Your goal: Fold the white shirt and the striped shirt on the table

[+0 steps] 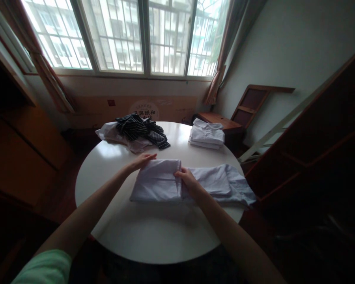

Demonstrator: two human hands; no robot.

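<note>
A white garment (pixel 158 179) lies on the round table in front of me, its left part folded over into a flat rectangle. Its remaining length (pixel 213 179) stretches to the right, wrinkled, with the end reaching over the table's right edge. My right hand (pixel 187 178) grips the folded edge near the garment's middle, thumb on top and the other fingers mostly hidden. At the far left corner of the folded part, my left hand (pixel 143 160) rests with its fingers stretched out. Whether the garment is a shirt, I cannot tell.
On the white table (pixel 154 232), a heap of dark striped clothing (pixel 139 128) and pale cloth (pixel 108 132) lies at the back left. A stack of folded white shirts (pixel 207 134) sits at the back right. Behind stand a wooden chair (pixel 250 104) and a barred window (pixel 118 37).
</note>
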